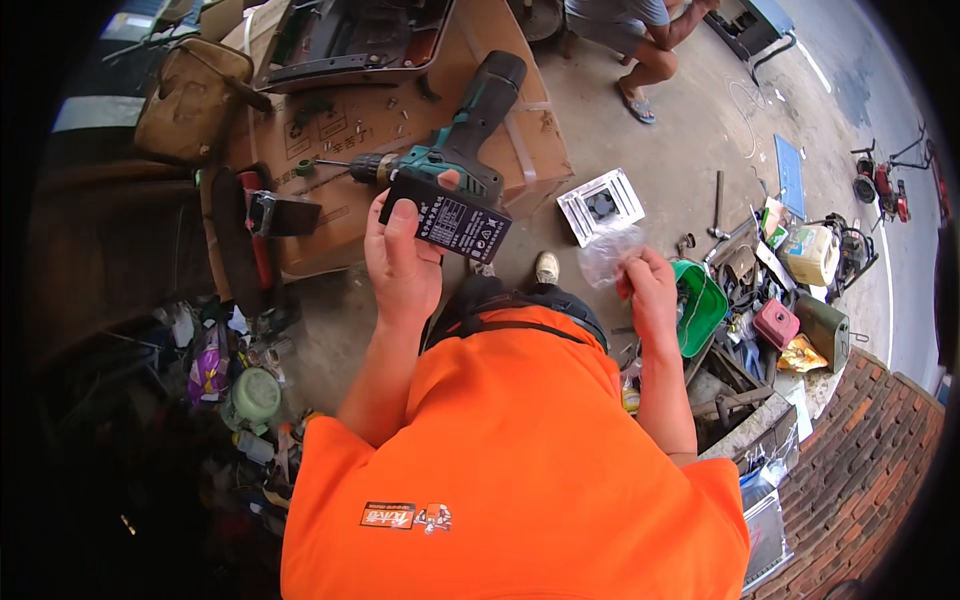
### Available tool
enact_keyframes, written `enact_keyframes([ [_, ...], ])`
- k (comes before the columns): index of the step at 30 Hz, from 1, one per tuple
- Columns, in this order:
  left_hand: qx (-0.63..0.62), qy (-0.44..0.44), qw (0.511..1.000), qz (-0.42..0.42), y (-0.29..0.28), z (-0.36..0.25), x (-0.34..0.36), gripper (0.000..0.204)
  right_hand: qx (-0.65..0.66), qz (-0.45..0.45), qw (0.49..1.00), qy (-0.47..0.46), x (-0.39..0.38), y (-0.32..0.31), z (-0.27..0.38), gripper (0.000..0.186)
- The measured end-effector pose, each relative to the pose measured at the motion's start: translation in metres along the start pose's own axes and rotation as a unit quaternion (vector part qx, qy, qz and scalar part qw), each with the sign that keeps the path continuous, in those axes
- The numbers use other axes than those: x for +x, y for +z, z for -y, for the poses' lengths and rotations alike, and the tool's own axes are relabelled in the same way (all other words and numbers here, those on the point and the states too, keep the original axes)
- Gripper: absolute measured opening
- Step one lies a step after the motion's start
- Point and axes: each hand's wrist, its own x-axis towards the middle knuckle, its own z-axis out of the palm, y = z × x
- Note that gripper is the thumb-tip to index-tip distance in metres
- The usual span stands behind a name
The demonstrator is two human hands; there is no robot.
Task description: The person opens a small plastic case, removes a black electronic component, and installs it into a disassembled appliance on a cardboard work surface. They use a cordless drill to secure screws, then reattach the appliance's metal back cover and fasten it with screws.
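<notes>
Brown can [188,110]: we see it at the far left, beside the cardboard box [340,240].
Pale green container [256,394]: it is among mixed items on the floor [590,140].
Left hand [408,265]: its grip is closed on a black block [455,220], with the thumb flat upon the printed face.
Drill [455,150]: green and black, it lies on the cardboard box, behind the block in our view; we cannot tell if they touch.
Block: it is held up in the left hand, tilted, its right end somewhat lower.
Silver-and-white square thing [600,207]: it rests on the floor and shows a dark round centre.
Clear plastic bag [608,258]: it hangs from the right hand [650,290] and partly covers, for our eyes, the square thing.
Right hand: its grip is pinched, the fingertips together on the bag's edge.
Green basin [703,310]: we find it just to the right of this hand.
Hammer [718,200]: it lies on the floor, beyond the basin.
</notes>
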Motion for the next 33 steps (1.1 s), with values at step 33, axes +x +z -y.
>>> enact_keyframes([
  [33,0.446,0.096,0.872,0.177,0.032,0.002,-0.062,0.061,-0.034,0.183,0.971,-0.151,0.007,0.052,0.09,0.013],
])
